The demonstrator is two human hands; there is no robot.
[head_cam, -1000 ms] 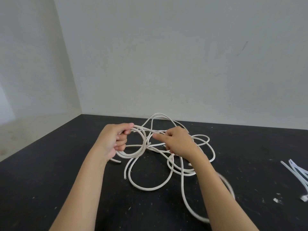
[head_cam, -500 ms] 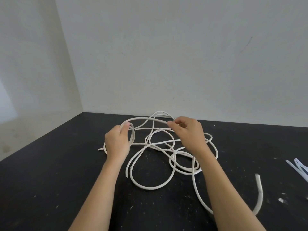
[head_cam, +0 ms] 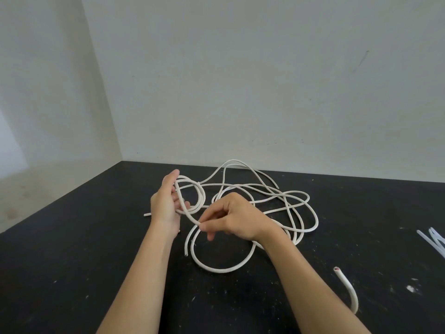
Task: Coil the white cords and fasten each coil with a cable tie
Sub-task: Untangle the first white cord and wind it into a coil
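The left hand stands palm-inward above the matte black bench, its grip closed on a small coil of two or three turns of the long, thin, plastic-sheathed white cord. The right hand pinches the same cord between thumb and forefinger just below that coil, ready to lay the next turn.

To do this well, I judge that each new turn should match the ones already held and land flat in the left palm. The right hand should slide along the cord rather than drag it, so slack feeds out without twisting. The left grip needs to stay firm enough that the turns do not spring apart.

The rest of the cord lies in a loose heap of crossed loops on the bench, behind and to the right of the hands, reaching close to the pale grey wall. Those crossings are the main hindrance, since a hard pull may draw them into a knot. One cut end rests just below the hands. A short curved white piece lies apart near the right forearm; whether it is a separate cord cannot be told. The translucent plastic cable ties lie at the far right edge, well apart.
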